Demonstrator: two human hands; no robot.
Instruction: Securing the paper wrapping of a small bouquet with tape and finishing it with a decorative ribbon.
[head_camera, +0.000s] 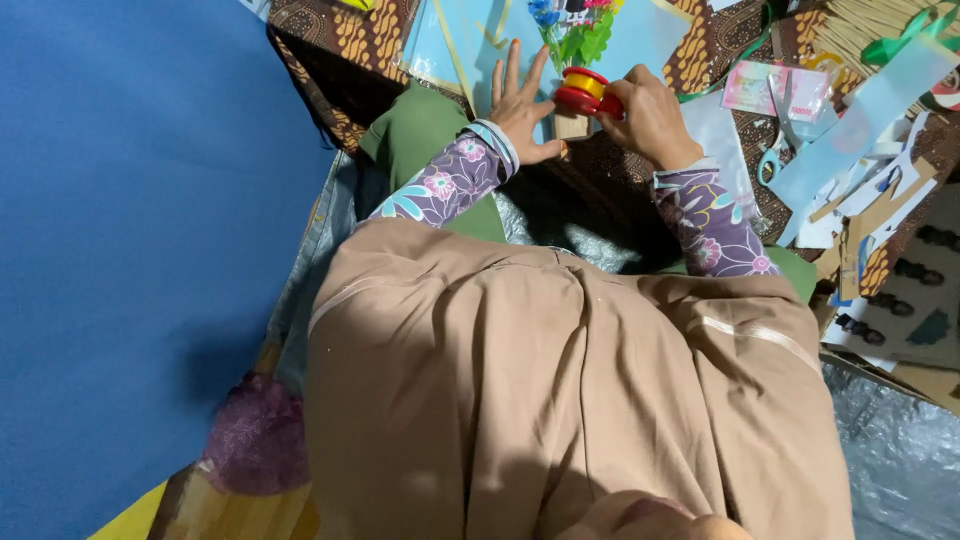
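Note:
My right hand (648, 118) grips a red and yellow tape dispenser (582, 90) and presses it onto a small tan card piece (572, 127). My left hand (520, 100) lies flat beside it with fingers spread on a light blue paper sheet (470, 45), its thumb by the card. A bunch of paper flowers with green leaves (575, 35) lies just beyond the dispenser. Both forearms wear purple floral sleeves. A tan cloth over my lap fills the lower half of the view.
A brown patterned cloth (340, 50) covers the work area. Right of my hands lie light blue scissors (770, 160), paper scraps, a clear packet (775, 90) and cardboard (880, 215). A blue surface (130, 230) fills the left. A purple mesh bundle (255, 435) sits at lower left.

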